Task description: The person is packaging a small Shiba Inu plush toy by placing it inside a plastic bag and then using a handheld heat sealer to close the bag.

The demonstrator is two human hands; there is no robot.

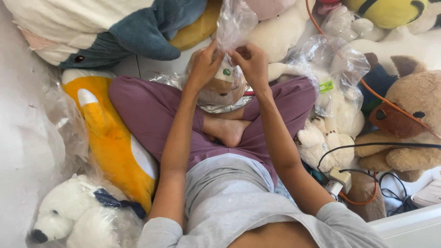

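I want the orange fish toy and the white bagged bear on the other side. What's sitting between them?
In the head view, the person's crossed legs lie between the orange fish and the white bear, with a bare foot in the middle.

A bagged toy [220, 87] is held on the lap between both hands, left hand [203, 64] and right hand [251, 62]; a bear [69, 216] lies left.

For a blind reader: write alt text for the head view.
Both hands, left and right, pinch a clear bag over a brown plush toy on the seated person's crossed legs. More plush toys lie all around.
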